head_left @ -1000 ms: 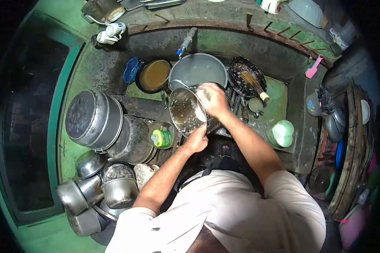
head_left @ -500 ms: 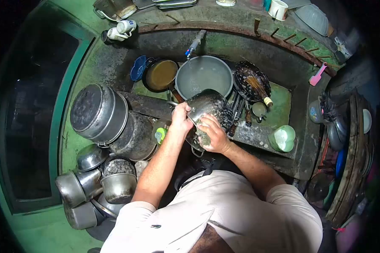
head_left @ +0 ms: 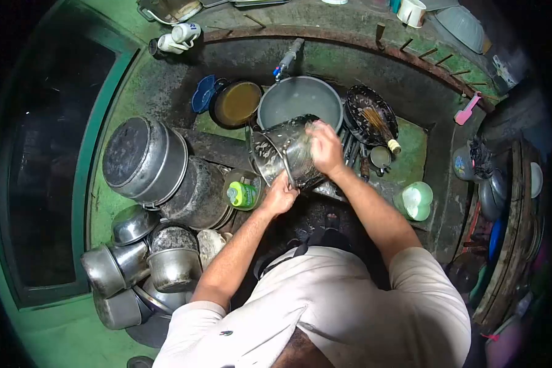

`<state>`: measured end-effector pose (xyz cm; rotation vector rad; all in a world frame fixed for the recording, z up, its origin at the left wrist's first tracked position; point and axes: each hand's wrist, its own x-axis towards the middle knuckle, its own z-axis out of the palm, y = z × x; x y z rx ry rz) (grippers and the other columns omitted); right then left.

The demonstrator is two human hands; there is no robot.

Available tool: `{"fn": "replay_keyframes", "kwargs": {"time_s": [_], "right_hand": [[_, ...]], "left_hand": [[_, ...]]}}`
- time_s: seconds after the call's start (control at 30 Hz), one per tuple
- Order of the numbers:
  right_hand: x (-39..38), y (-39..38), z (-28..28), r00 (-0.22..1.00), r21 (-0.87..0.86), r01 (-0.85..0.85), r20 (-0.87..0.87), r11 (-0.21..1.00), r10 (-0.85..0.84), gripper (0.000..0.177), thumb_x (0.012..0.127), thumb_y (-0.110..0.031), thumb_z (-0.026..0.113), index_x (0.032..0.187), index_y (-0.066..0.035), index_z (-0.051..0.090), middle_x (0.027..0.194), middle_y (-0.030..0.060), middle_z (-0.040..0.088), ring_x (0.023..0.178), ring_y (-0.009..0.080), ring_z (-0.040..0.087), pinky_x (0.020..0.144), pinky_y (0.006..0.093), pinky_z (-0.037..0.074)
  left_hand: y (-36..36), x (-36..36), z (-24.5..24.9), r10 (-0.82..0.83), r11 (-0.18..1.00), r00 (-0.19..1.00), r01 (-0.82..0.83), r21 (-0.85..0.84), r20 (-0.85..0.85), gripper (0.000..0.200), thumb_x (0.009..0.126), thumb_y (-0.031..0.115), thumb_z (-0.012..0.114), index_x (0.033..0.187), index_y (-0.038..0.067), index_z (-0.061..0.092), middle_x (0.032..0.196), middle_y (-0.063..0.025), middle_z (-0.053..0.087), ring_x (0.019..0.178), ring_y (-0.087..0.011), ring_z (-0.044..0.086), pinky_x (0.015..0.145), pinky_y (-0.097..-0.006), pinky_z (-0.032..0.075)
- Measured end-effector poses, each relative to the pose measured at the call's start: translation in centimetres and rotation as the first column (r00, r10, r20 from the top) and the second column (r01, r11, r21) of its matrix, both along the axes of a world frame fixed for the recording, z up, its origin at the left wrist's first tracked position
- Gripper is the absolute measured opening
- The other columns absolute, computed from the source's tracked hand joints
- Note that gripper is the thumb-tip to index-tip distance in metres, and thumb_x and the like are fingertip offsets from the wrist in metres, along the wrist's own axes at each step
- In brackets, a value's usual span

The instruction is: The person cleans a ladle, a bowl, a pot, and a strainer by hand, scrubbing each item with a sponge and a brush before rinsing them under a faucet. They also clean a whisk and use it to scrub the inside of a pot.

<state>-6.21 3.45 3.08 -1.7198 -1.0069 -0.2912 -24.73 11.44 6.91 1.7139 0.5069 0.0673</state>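
Note:
A metal cooking pot (head_left: 297, 156), wet with suds, is tilted on its side in front of me, its open mouth facing left. My left hand (head_left: 280, 194) is closed round its handle at the rim. My right hand (head_left: 325, 148) presses on the pot's outer wall, fingers curled and a little blurred. Under them is what looks like a greenish scouring pad, mostly hidden. Just left of the pot, a green dish soap bottle (head_left: 243, 194) stands in a clear container. Behind the pot, a large grey basin (head_left: 337, 110) of water sits below the tap (head_left: 286, 60).
Stacked pots (head_left: 147, 156) and several smaller pans (head_left: 173, 267) crowd the left side. A pan of brownish liquid (head_left: 238, 104) is left of the basin. On the right are a wok (head_left: 356, 107) with a stick brush (head_left: 379, 127), a small cup (head_left: 380, 157) and a green tub (head_left: 414, 201).
The pot has turned so that its mouth and inside show on the left. My left hand has moved lower, and my right hand has gone up and right along the pot's wall.

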Motion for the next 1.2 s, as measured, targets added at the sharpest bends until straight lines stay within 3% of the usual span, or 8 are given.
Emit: {"fn": "replay_keyframes", "kwargs": {"time_s": [0.17,0.3,0.4,0.67,0.83,0.87,1.07,1.2], "right_hand": [[-1.6,1.3,5.3,0.939,-0.061,-0.327,-0.132,0.943,0.317,0.019,0.084,-0.009,0.057,0.098,-0.004,0.069,0.107,0.0179,0.065,0.101,0.0328,0.063,0.088,0.0382,0.05],[-2.0,-2.1,3.3,0.976,-0.125,-0.193,0.08,0.973,0.204,0.021,0.077,-0.002,0.059,0.096,0.0,0.068,0.106,0.0193,0.064,0.106,0.0351,0.061,0.093,0.0406,0.049],[-2.9,-3.2,3.2,0.971,-0.087,-0.207,0.101,0.975,0.215,0.019,0.073,-0.002,0.062,0.091,0.0,0.067,0.106,0.019,0.064,0.11,0.036,0.059,0.099,0.0465,0.045],[-2.5,0.5,6.2,0.975,0.013,-0.089,-0.201,0.996,0.09,0.016,0.085,-0.008,0.056,0.092,0.001,0.068,0.096,0.0188,0.068,0.094,0.0361,0.065,0.084,0.0395,0.051],[-5.4,-2.3,4.1,0.981,0.032,-0.183,-0.062,0.983,0.185,0.018,0.08,-0.002,0.057,0.094,-0.001,0.068,0.107,0.0223,0.064,0.106,0.0375,0.061,0.094,0.0413,0.048],[-6.4,-3.8,4.8,0.948,-0.047,-0.31,0.056,0.949,0.313,0.02,0.078,0.0,0.057,0.096,0.0,0.067,0.112,0.0222,0.062,0.113,0.0377,0.057,0.099,0.0434,0.045],[-1.3,-1.6,2.6,0.932,-0.252,0.12,-0.304,0.96,-0.196,0.021,0.083,-0.017,0.055,0.092,-0.001,0.066,0.098,0.0198,0.065,0.092,0.0378,0.062,0.086,0.0426,0.05],[-3.9,-0.7,5.7,0.977,-0.031,-0.135,-0.171,0.99,0.128,0.019,0.08,-0.013,0.061,0.094,-0.001,0.066,0.098,0.0183,0.065,0.094,0.0343,0.063,0.086,0.0389,0.051]], "left_hand": [[0.3,-0.8,-2.4,-0.353,0.792,0.933,0.255,0.555,0.075,0.041,0.071,-0.004,0.052,0.112,-0.004,0.05,0.086,-0.0164,0.059,0.078,-0.0222,0.057,0.069,-0.0378,0.047],[3.9,-2.0,3.9,-0.361,0.9,0.887,0.249,-0.359,-0.29,0.042,0.07,-0.003,0.057,0.112,-0.001,0.056,0.096,-0.0172,0.066,0.09,-0.0331,0.063,0.078,-0.0457,0.05],[5.8,-0.4,2.3,0.319,0.237,0.935,-0.235,-0.943,-0.153,0.041,0.089,0.011,0.051,0.125,-0.009,0.047,0.127,-0.0232,0.057,0.115,-0.0363,0.058,0.096,-0.047,0.05],[-0.5,1.7,0.7,-0.136,0.947,0.978,0.175,-0.268,0.16,0.068,0.081,-0.006,0.06,0.143,0.007,0.036,0.132,-0.004,0.05,0.12,-0.0163,0.048,0.102,-0.0306,0.037],[0.8,2.2,2.2,0.213,0.784,0.907,0.064,-0.617,0.363,0.047,0.089,0.015,0.062,0.131,0.0,0.047,0.122,-0.01,0.059,0.115,-0.0218,0.054,0.101,-0.0366,0.042],[2.8,3.0,2.9,0.332,0.361,0.941,-0.063,-0.93,0.065,0.03,0.093,0.016,0.057,0.118,0.0,0.053,0.111,-0.0138,0.064,0.101,-0.0242,0.063,0.091,-0.0418,0.051],[0.9,1.9,1.7,0.198,0.855,0.98,-0.164,-0.491,0.019,0.032,0.09,-0.001,0.054,0.122,-0.001,0.052,0.112,-0.0086,0.062,0.105,-0.0187,0.059,0.093,-0.0341,0.047],[-0.7,2.3,4.1,0.147,0.968,0.988,-0.136,-0.21,0.038,0.045,0.086,0.0,0.058,0.13,0.002,0.049,0.113,-0.0051,0.06,0.104,-0.0157,0.055,0.094,-0.0316,0.043]]}}
